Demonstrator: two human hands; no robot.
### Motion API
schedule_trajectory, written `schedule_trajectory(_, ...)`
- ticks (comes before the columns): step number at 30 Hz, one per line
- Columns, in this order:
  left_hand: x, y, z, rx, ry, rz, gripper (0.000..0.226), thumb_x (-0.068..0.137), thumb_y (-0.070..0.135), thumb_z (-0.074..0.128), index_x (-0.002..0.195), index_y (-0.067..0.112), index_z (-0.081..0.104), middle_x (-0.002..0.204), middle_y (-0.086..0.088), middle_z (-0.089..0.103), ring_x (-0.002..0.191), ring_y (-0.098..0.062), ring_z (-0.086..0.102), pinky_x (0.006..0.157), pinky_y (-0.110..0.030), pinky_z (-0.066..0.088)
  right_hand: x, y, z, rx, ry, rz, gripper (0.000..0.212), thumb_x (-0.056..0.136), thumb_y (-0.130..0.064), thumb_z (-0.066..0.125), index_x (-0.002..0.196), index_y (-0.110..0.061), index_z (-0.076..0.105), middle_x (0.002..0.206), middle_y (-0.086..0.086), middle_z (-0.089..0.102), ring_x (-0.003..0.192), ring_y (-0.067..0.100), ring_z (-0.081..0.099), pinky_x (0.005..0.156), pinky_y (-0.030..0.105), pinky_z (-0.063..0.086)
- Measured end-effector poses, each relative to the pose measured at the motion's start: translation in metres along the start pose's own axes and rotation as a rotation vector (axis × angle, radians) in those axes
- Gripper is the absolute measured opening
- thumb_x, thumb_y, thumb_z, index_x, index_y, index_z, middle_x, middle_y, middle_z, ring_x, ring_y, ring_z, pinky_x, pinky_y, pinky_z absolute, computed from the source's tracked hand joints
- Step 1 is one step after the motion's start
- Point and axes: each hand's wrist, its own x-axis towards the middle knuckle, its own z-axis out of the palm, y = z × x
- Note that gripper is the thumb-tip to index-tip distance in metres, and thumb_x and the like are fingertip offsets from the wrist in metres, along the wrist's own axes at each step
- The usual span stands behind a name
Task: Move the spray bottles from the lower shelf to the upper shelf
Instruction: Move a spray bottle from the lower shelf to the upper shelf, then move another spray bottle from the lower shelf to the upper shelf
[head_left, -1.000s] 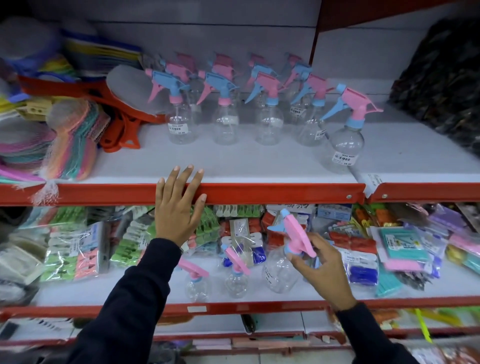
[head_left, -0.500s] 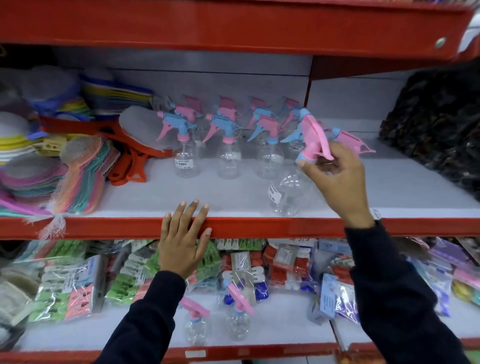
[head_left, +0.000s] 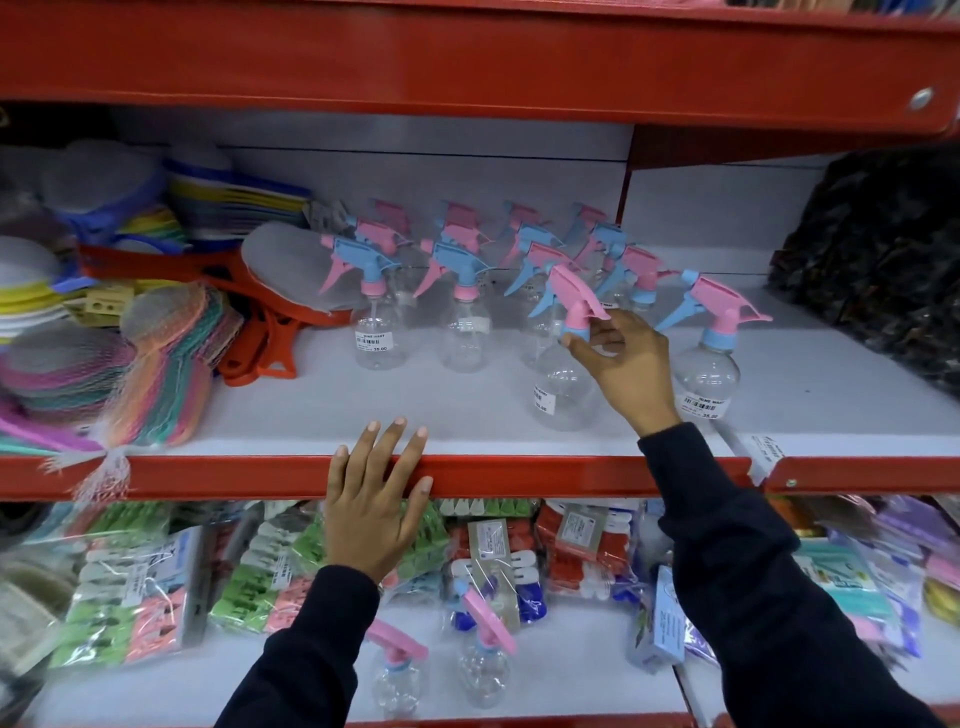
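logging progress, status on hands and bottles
Right hand pinching spray bottle neck, on upper shelf. Left hand flat on shelf edge. Two bottles left below. Nothing blocking.

We see clear spray bottles with pink-and-blue trigger heads on a white upper shelf edged in red. Dark navy sleeves cover both arms. Beside them lie orange paddles and pastel striped netted scrubbers; below, green, pink and red clothespin packs.

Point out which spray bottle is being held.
The pink-headed spray bottle at the upper shelf's front; right hand fingers pinch its neck. The others stand untouched.
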Motion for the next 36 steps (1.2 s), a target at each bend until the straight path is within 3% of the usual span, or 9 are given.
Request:
schedule_trajectory(4, -0.001, 0.0, 0.0, 0.003, -0.002, 0.001, 0.047, 0.095, 0.045, 0.028, 0.137, 0.026, 0.038, 0.142, -0.001, 0.039, 0.137, -0.02, 0.025, 0.116, -0.034, 0.002, 0.001, 0.001, -0.001, 0.107, -0.045, 0.076, 0.032, 0.077, -0.02, 0.073, 0.105, -0.01, 0.063, 0.091, -0.001, 0.064, 0.078, 0.007, 0.059, 0.069, 0.003, 0.043)
schedule_trajectory(7, 0.001, 0.0, -0.001, 0.001, -0.015, -0.004, 0.047, 0.096, 0.045, 0.026, 0.138, 0.026, 0.038, 0.142, -0.001, 0.038, 0.137, -0.019, 0.023, 0.116, -0.034, 0.003, 0.002, 0.003, -0.003, 0.136, -0.068, 0.083, 0.034, 0.078, -0.016, 0.072, 0.109, -0.011, 0.06, 0.094, 0.002, 0.065, 0.08, 0.006, 0.06, 0.071, 0.002, 0.043)
schedule_trajectory(12, 0.0, 0.001, -0.004, -0.01, -0.046, -0.011, 0.048, 0.097, 0.046, 0.023, 0.138, 0.026, 0.037, 0.142, 0.0, 0.038, 0.138, -0.018, 0.022, 0.116, -0.034, 0.003, 0.008, 0.004, -0.008, 0.237, -0.161, 0.154, 0.043, 0.077, -0.01, 0.071, 0.112, -0.018, 0.046, 0.103, 0.009, 0.066, 0.089, 0.014, 0.062, 0.081, 0.011, 0.046)
schedule_trajectory(14, -0.001, 0.001, -0.005, -0.022, -0.054, -0.016, 0.048, 0.097, 0.046, 0.023, 0.139, 0.026, 0.036, 0.143, 0.0, 0.037, 0.139, -0.017, 0.02, 0.116, -0.034, 0.002, 0.009, 0.004, -0.01, 0.304, -0.208, 0.193, 0.044, 0.079, -0.006, 0.069, 0.115, -0.014, 0.045, 0.105, 0.012, 0.065, 0.093, 0.018, 0.062, 0.093, 0.026, 0.047)
schedule_trajectory(18, -0.001, 0.001, -0.008, -0.025, -0.086, -0.017, 0.049, 0.096, 0.046, 0.024, 0.14, 0.028, 0.033, 0.144, 0.001, 0.037, 0.139, -0.017, 0.02, 0.116, -0.034, 0.002, 0.004, 0.003, -0.015, 0.356, -0.234, 0.189, 0.025, 0.084, -0.001, 0.062, 0.097, -0.022, 0.062, 0.125, 0.024, 0.056, 0.11, 0.029, 0.057, 0.107, 0.047, 0.038)
schedule_trajectory(23, -0.004, -0.003, -0.016, -0.037, -0.123, 0.008, 0.049, 0.098, 0.047, 0.02, 0.14, 0.027, 0.035, 0.142, -0.003, 0.046, 0.137, -0.02, 0.028, 0.115, -0.032, 0.004, -0.042, -0.017, -0.023, 0.311, -0.095, 0.14, 0.042, 0.085, -0.013, 0.063, 0.122, -0.023, 0.044, 0.126, 0.009, 0.059, 0.116, 0.014, 0.055, 0.102, 0.029, 0.04)
schedule_trajectory(27, -0.009, -0.028, -0.023, -0.046, -0.077, -0.049, 0.049, 0.098, 0.044, 0.023, 0.139, 0.023, 0.037, 0.143, -0.007, 0.044, 0.136, -0.023, 0.028, 0.113, -0.033, 0.007, -0.124, -0.032, -0.017, 0.237, -0.008, 0.042, 0.03, 0.086, -0.025, 0.059, 0.115, -0.028, 0.05, 0.113, -0.012, 0.062, 0.106, 0.0, 0.057, 0.091, 0.014, 0.044)
schedule_trajectory(32, -0.011, -0.06, -0.027, -0.017, -0.041, -0.026, 0.046, 0.096, 0.036, 0.033, 0.14, 0.022, 0.038, 0.145, -0.006, 0.042, 0.135, -0.025, 0.031, 0.112, -0.037, 0.014, -0.223, 0.004, 0.028, 0.173, -0.313, 0.209, 0.034, 0.082, -0.03, 0.064, 0.11, -0.042, 0.049, 0.112, -0.012, 0.061, 0.104, -0.001, 0.056, 0.089, 0.018, 0.046)
schedule_trajectory(36, -0.011, -0.061, -0.021, -0.015, -0.009, -0.025, 0.046, 0.095, 0.036, 0.035, 0.139, 0.021, 0.039, 0.143, -0.006, 0.043, 0.135, -0.023, 0.029, 0.113, -0.036, 0.011, -0.265, 0.047, 0.066, -0.105, -0.584, 0.322, 0.05, 0.077, -0.04, 0.067, 0.122, -0.027, 0.047, 0.128, -0.007, 0.051, 0.118, 0.013, 0.047, 0.09, 0.026, 0.04)
